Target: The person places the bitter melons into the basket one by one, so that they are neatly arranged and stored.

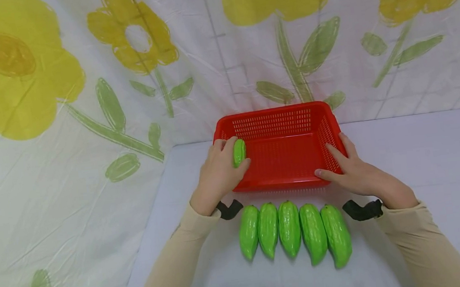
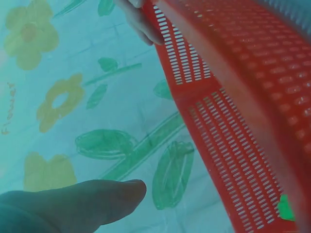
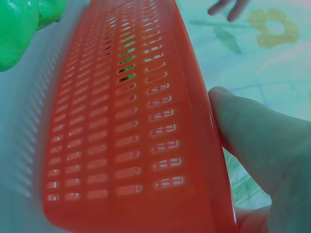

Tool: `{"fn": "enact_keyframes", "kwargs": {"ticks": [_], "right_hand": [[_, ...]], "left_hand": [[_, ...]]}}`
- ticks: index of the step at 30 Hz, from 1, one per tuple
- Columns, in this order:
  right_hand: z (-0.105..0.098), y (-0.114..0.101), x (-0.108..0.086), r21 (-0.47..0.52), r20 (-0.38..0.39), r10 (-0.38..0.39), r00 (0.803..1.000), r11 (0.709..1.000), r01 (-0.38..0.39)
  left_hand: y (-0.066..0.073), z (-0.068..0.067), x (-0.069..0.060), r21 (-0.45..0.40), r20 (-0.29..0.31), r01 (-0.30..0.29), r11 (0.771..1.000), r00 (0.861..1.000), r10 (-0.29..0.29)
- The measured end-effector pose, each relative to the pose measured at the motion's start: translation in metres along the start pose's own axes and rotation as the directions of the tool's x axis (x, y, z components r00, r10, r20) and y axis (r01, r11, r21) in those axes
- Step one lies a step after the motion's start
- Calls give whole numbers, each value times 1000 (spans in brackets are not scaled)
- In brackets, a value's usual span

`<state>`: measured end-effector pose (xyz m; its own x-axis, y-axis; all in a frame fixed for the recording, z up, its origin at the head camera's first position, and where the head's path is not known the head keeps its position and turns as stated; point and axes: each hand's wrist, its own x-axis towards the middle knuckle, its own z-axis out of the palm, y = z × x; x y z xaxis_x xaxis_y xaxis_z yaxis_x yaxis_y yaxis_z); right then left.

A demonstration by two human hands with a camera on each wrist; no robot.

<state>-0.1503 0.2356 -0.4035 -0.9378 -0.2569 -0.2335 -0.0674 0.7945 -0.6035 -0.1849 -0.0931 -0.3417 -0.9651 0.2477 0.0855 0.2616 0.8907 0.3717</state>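
My left hand (image 1: pixel 219 171) reaches over the left side of a red plastic basket (image 1: pixel 289 185). Beneath its spread thumb and fingers, inside the basket, is a glossy green gourd-like vegetable (image 1: pixel 239 153). In the left wrist view the thumb (image 2: pixel 114 196) is straight, apart from the bit of green vegetable (image 2: pixel 285 208) showing in the basket. My right hand (image 1: pixel 361 174) rests on the basket's right front corner with straight, spread fingers. Its thumb (image 3: pixel 243 131) lies against the rim in the right wrist view. Contact between the left fingers and the vegetable is partly hidden.
Several similar green vegetables (image 1: pixel 289 230) lie side by side in front of the basket, their narrow ends toward me. A white cloth covers the table (image 1: pixel 429 160). Behind hangs a flower-printed curtain (image 1: pixel 201 71), close to the basket's back wall. Black straps (image 1: pixel 363 210) show at the wrists.
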Motion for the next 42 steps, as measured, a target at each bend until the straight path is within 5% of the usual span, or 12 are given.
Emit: {"fn": "enact_keyframes", "kwargs": {"ticks": [13, 25, 33, 42], "right_hand": [[0, 0, 1, -3, -1, -1, 1000, 1000, 1], [-1, 0, 1, 6, -5, -9, 1000, 1000, 9], [0, 3, 1, 5, -2, -14, 1000, 1000, 14], [0, 1, 1, 3, 1, -11, 1000, 1000, 11]], "left_hand": [[-17, 7, -51, -8, -60, 16, 1000, 998, -16], [-27, 28, -89, 1, -112, -21, 1000, 994, 21], [-25, 36, -107, -45, -46, -12, 999, 999, 10], [-28, 52, -114, -70, 44, -29, 997, 999, 32]]}}
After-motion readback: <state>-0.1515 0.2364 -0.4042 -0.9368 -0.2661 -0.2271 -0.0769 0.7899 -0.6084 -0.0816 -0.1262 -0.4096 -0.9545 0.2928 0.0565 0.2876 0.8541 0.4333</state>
